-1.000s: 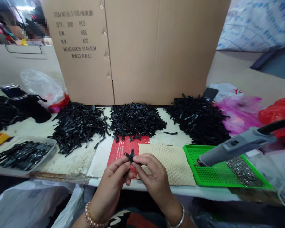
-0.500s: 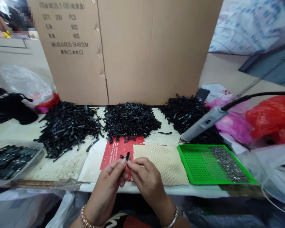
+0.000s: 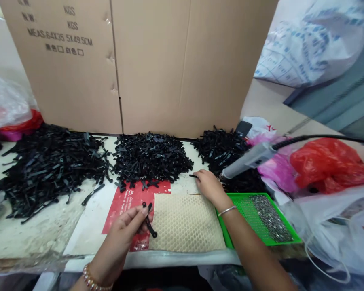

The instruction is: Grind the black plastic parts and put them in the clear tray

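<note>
My left hand (image 3: 130, 222) pinches small black plastic parts between thumb and fingers: a slim curved strip (image 3: 151, 228) with a round, holed end, and a shorter black piece (image 3: 150, 207) crossing it at the top. They hang over the left edge of the cream honeycomb pad (image 3: 188, 222). Farther back, my right hand (image 3: 210, 186) has its fingers closed over a loose black strip (image 3: 194, 176) on the table, whose left end sticks out. Beside that hand lies the right pile of black strips (image 3: 227, 149). The middle pile of small black parts (image 3: 151, 155) is to its left.
A left pile of black strips (image 3: 54, 169) spreads over the table, one loose strip (image 3: 92, 195) beside it. The green tray (image 3: 230, 238) holds small metal pieces. A grey electric screwdriver (image 3: 245, 161) hangs above the right pile. A cardboard box (image 3: 157, 72) stands behind; plastic bags (image 3: 330, 161) lie right.
My right hand has left the parts at my left hand and reached forward and right to the loose strip. My left hand keeps the black parts, lower left. The view has shifted right.
</note>
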Demonstrator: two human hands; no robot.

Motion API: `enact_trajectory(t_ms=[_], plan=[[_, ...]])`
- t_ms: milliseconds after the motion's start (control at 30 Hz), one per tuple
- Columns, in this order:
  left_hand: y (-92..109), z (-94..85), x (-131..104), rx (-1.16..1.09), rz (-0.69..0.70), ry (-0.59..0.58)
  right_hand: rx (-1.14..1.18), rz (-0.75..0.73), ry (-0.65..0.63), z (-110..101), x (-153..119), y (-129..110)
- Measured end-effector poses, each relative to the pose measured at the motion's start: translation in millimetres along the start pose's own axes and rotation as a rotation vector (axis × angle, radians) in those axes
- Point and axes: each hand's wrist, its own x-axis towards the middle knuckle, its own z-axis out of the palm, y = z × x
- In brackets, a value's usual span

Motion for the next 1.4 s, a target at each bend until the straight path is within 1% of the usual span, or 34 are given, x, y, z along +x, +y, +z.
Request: enact_trajectory(t_ms=[133,200,233,300,367,400,467,533,600,667,733,767,800,833,900,933,1000,1067,1100,1200,1267,1367,1400], plan=[[-3.1,1.5,4.2,0.022,-0.015,0.025,-0.057,0.002,-0.069,0.5,7.0,1.0],[-4.5,1.5,6.4,0.023,-0.028,0.035,-0.029,-0.025,-0.040,-3.3,6.9,-3.9],[-4.9,1.6,7.4,0.026,-0.034,0.028,0.026,-0.039,-0.006,-4.9,7.5,-7.6],[-5.3,1.9,8.9,0.041,-0.048,-0.007,0.210,-0.055,0.059,-5.9,10.8,-17.0],[-5.1,2.3,9.6,0.053,-0.065,-0.051,0.375,-0.049,0.086,-3.3,17.1,-26.7],[-4.9,2.2,9.8,0.058,-0.070,-0.069,0.413,-0.046,0.092,-1.0,20.8,-30.7],[-4.6,1.1,9.7,0.067,-0.074,-0.098,0.415,-0.050,0.110,3.3,27.8,-35.1],[-5.0,-1.3,9.5,0.069,-0.074,-0.107,0.417,-0.058,0.128,4.9,32.7,-34.8],[-6.6,-4.7,9.4,0.054,-0.081,-0.098,0.462,-0.062,0.155,2.3,34.5,-31.4],[-8.9,-8.2,9.6,0.029,-0.094,-0.083,0.543,-0.056,0.219,-4.0,32.8,-28.6],[-10.5,-10.8,9.7,0.024,-0.101,-0.079,0.685,-0.030,0.286,-11.9,26.9,-30.7],[-10.5,-11.5,9.5,0.029,-0.098,-0.075,0.799,-0.008,0.301,-15.7,22.1,-34.5],[-9.7,-11.7,9.0,0.035,-0.091,-0.066,0.944,0.021,0.292,-19.0,15.8,-40.5],[-8.1,-11.4,8.2,0.040,-0.079,-0.054,1.112,0.055,0.255,-21.4,8.0,-48.4],[-2.8,-9.2,4.9,0.026,-0.050,-0.033,1.454,0.115,0.111,-23.0,-11.0,-68.8],[0.3,-7.3,2.6,0.006,-0.040,-0.035,1.590,0.135,0.025,-22.1,-21.6,-80.3],[6.3,-2.8,-3.1,-0.051,-0.009,-0.053,1.740,0.149,-0.108,-16.9,-42.1,-102.7],[10.2,2.0,-9.1,-0.095,0.043,-0.056,1.788,0.144,-0.170,-9.2,-58.9,-121.2],[10.9,4.2,-11.9,-0.102,0.075,-0.048,1.793,0.136,-0.166,-5.2,-65.2,-128.3],[8.8,8.7,-19.2,-0.076,0.153,-0.031,1.781,0.098,-0.070,3.5,-76.4,-139.5],[5.3,10.1,-23.7,-0.041,0.197,-0.033,1.761,0.074,-0.052,5.3,-80.3,-138.6],[0.8,8.7,-28.7,0.069,0.285,-0.001,1.685,0.055,-0.137,5.9,-84.1,-126.1],[0.2,7.1,-29.3,0.117,0.306,0.018,1.655,0.056,-0.135,7.2,-84.2,-119.9]])
